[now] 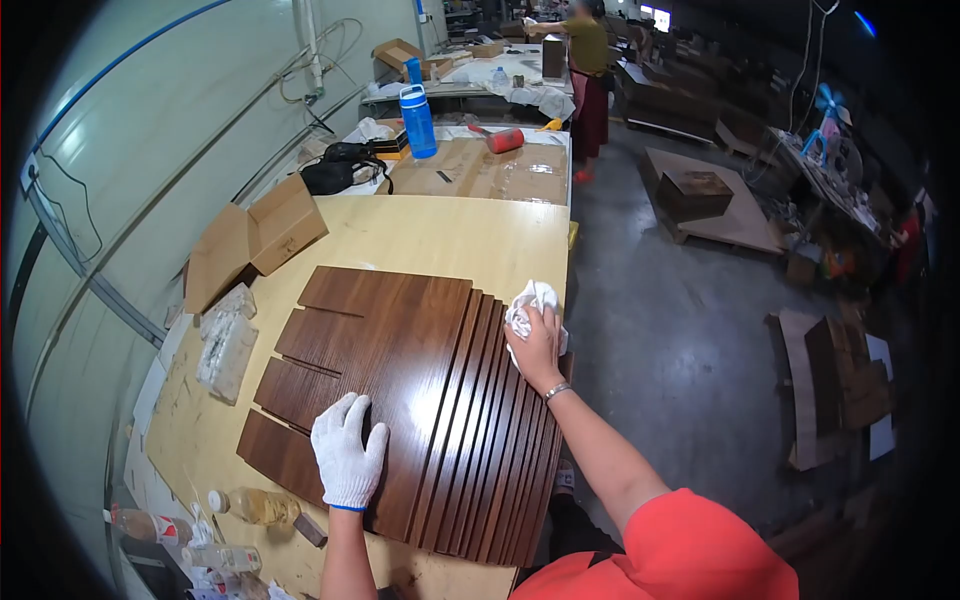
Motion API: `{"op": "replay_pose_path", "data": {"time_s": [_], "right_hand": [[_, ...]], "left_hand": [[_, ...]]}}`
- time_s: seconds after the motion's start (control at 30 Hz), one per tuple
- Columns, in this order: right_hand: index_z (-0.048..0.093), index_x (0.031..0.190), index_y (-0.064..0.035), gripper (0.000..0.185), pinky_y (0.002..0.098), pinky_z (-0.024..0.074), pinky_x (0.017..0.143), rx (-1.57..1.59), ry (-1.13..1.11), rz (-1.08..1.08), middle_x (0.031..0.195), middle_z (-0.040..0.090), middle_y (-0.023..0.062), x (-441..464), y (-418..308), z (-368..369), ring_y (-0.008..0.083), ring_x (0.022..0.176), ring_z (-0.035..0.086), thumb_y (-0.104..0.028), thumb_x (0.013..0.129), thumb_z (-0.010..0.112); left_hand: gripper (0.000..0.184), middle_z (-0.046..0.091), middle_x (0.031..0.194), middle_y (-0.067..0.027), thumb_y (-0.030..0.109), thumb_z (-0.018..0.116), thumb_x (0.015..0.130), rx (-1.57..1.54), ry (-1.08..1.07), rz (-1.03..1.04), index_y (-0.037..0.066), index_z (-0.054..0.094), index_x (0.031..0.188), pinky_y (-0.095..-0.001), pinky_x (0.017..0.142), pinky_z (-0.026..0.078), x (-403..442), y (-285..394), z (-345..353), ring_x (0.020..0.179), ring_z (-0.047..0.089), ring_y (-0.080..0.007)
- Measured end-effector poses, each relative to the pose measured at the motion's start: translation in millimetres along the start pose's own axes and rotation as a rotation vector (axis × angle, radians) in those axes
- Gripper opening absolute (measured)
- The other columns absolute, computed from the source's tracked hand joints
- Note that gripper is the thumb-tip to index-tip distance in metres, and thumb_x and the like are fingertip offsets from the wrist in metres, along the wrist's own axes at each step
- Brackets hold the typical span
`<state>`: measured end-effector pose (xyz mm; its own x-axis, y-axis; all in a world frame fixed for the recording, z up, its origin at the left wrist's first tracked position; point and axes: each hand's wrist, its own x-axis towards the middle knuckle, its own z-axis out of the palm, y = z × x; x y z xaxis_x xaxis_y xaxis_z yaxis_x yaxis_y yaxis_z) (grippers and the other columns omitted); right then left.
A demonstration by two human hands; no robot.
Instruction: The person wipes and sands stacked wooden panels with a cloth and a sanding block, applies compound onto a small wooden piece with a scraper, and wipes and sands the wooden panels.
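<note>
Dark brown wooden panels (405, 370) lie in an overlapping stack, their edges stepped toward the right side. The top one has several slots cut in from its left edge. My left hand (349, 452), in a white knit glove with a blue cuff, rests flat on the top panel near its lower left, thumb apart from the fingers. Bare and wearing a metal wristband, my right hand (540, 350) grips a crumpled white cloth (530, 305) at the upper right edge of the stack. Part of the cloth is hidden under the fingers.
The yellowish table (430, 225) carries an opened cardboard box (285, 225), a wrapped white block (228, 350) and a bottle of yellowish liquid (262, 507). Behind stand a blue bottle (418, 122) and a red roller-shaped object (505, 140). A person (587, 80) stands beyond.
</note>
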<state>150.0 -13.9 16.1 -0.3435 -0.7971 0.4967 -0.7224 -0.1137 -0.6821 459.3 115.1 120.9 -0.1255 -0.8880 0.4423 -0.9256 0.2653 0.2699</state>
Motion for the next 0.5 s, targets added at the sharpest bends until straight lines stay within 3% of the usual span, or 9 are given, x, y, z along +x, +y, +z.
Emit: {"op": "replay_pose_path", "data": {"time_s": [0.1,0.13,0.17,0.27,0.3,0.37,0.4,0.43,0.5], "right_hand": [[0.066,0.11,-0.005,0.031,0.0491,0.0445,0.09,0.069,0.042,-0.08,0.106,0.06,0.0176,-24.5,-5.8,-4.4,0.0409,0.103,0.055,-0.015,0.082,0.074],[0.066,0.11,-0.0047,0.029,0.0466,0.049,0.088,0.176,0.043,-0.083,0.102,0.064,0.0166,-34.4,-10.6,-12.5,0.0378,0.097,0.063,-0.011,0.083,0.071],[0.065,0.113,-0.0029,0.027,0.0397,0.0541,0.085,0.45,-0.06,0.079,0.105,0.069,0.0125,-46.9,-8.8,-20.0,0.0285,0.095,0.069,-0.008,0.087,0.068],[0.063,0.115,0.0011,0.023,0.0289,0.0552,0.084,1.37,-0.124,0.643,0.109,0.069,0.0082,-33.4,-50.0,-74.1,0.0168,0.096,0.069,-0.005,0.094,0.065],[0.063,0.115,0.0009,0.023,0.0286,0.0553,0.082,1.343,-0.073,0.632,0.114,0.066,0.0078,-28.3,-41.7,-69.5,0.0163,0.091,0.067,-0.008,0.094,0.065],[0.063,0.118,0.0017,0.028,0.0321,0.054,0.086,0.65,-0.243,0.487,0.121,0.063,0.0089,-32.7,-10.1,-46.2,0.018,0.095,0.064,-0.013,0.095,0.065],[0.062,0.123,0.0007,0.034,0.0396,0.0492,0.096,0.629,-0.172,0.254,0.127,0.059,0.0137,-44.1,3.5,-27.2,0.0261,0.107,0.06,-0.016,0.094,0.068],[0.062,0.126,-0.001,0.039,0.0455,0.0422,0.104,0.356,-0.148,0.023,0.124,0.059,0.0195,-49.4,-6.6,-30.3,0.0357,0.117,0.054,-0.017,0.091,0.07],[0.062,0.127,-0.002,0.041,0.0481,0.0407,0.106,0.215,-0.137,-0.172,0.124,0.058,0.0207,-56.4,-26.0,-35.6,0.042,0.118,0.052,-0.014,0.089,0.07]], "left_hand": [[0.045,0.061,0.131,-0.0154,0.025,0.072,0.085,-0.007,-0.007,0.003,0.008,0.064,0.126,-0.0482,0.107,0.039,-0.5,1.3,-0.6,0.122,0.055,-0.0346],[0.045,0.061,0.131,-0.0154,0.025,0.072,0.085,-0.004,-0.009,0.006,0.008,0.064,0.126,-0.0482,0.107,0.039,0.0,0.8,-0.8,0.122,0.055,-0.0347],[0.044,0.061,0.131,-0.0153,0.025,0.072,0.085,0.0,-0.011,0.006,0.008,0.064,0.126,-0.0482,0.107,0.039,1.1,0.1,-1.0,0.122,0.055,-0.0348],[0.044,0.061,0.131,-0.0153,0.025,0.071,0.086,-0.008,-0.011,-0.002,0.008,0.065,0.126,-0.0485,0.107,0.039,1.1,2.1,-1.9,0.122,0.055,-0.0351],[0.044,0.061,0.131,-0.0154,0.025,0.071,0.086,-0.007,-0.02,-0.003,0.007,0.065,0.126,-0.0486,0.107,0.039,-2.8,2.1,-1.1,0.122,0.055,-0.0353],[0.044,0.061,0.132,-0.0155,0.024,0.071,0.086,-0.001,-0.008,0.001,0.007,0.064,0.126,-0.0486,0.107,0.039,0.2,1.1,0.1,0.122,0.055,-0.0355],[0.045,0.061,0.132,-0.0159,0.024,0.071,0.086,-0.001,-0.03,-0.011,0.007,0.064,0.126,-0.0485,0.107,0.039,1.1,2.7,-2.5,0.122,0.055,-0.0355],[0.045,0.061,0.132,-0.0158,0.024,0.071,0.085,-0.002,-0.015,0.001,0.007,0.064,0.126,-0.0485,0.107,0.039,3.1,1.8,-2.5,0.122,0.055,-0.0354],[0.045,0.061,0.132,-0.0156,0.024,0.072,0.085,-0.007,-0.004,0.016,0.007,0.064,0.126,-0.0483,0.107,0.039,0.3,-1.3,0.1,0.122,0.055,-0.0353]]}}
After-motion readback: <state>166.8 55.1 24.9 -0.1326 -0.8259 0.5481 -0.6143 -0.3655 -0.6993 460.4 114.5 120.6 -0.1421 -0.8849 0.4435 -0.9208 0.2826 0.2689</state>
